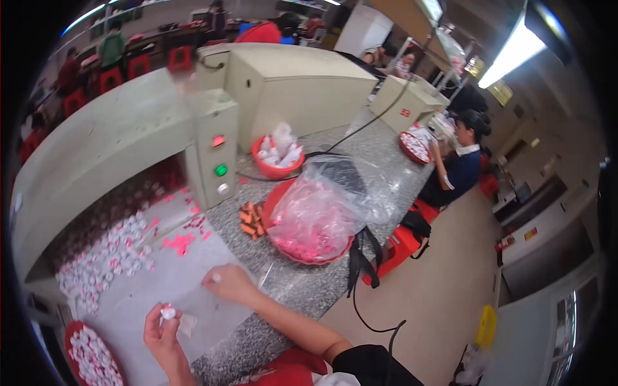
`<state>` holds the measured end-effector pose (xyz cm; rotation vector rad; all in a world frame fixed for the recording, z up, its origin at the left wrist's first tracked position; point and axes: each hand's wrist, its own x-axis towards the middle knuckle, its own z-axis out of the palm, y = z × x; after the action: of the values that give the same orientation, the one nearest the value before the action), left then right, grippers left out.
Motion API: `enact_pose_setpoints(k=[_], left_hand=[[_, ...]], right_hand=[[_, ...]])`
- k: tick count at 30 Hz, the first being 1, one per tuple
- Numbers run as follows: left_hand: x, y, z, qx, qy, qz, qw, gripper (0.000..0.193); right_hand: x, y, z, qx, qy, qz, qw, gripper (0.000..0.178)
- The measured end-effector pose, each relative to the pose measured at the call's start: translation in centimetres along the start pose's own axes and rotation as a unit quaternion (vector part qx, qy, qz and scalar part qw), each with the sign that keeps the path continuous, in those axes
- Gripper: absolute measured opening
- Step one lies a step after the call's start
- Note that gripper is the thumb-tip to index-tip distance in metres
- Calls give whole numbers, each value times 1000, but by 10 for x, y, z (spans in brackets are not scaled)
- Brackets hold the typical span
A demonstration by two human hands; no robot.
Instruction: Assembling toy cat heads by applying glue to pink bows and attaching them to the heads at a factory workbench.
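My left hand [163, 338] pinches a small round white piece with pink marks [168, 312] between thumb and fingers, above the sheet-covered worktop. To its right and farther away, my right hand [230, 284] is closed over the pale sheet [209, 315]. A whitish speck shows at its fingertips, too small to name. Many similar white-and-pink pieces [122, 241] lie in a heap ahead of my left hand, running back under the beige machine hood [106, 161]. Loose pink bits [179, 244] lie on the sheet beyond my right hand.
A red basket of white pieces [93, 357] stands at the lower left. Right of the machine are a large red basket with plastic bag and pink pieces [309, 248], orange-brown sticks [251, 220] and a red bowl of white bottles [278, 172]. A co-worker [460, 161] sits farther along.
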<state>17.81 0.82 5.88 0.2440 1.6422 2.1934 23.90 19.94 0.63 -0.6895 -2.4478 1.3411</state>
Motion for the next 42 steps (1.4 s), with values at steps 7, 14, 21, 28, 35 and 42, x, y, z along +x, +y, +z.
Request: enact_pose_setpoints(k=[7,14,21,28,35,42], left_hand=[[-4,-10,24,-10,-72,-33,997,38],[0,-6,20,-17,-59,-24,998,38],[-3,-7,21,-16,-62,-19,998,38],[-3,-9,27,-20,-75,-20,997,38],[-6,-11,28,-19,-83,-16,996,38],[-4,-6,21,-27,-16,-1,1000,34]], right_hand=[[-26,-3,-27,-87,2,104,991,13],[-22,-11,-18,-79,6,82,993,15],[-25,-12,-14,-145,1,104,984,17],[-26,-14,-15,-125,26,90,988,17],[-30,-14,-18,-124,28,92,988,15],[-21,-3,-21,88,119,-18,989,16]])
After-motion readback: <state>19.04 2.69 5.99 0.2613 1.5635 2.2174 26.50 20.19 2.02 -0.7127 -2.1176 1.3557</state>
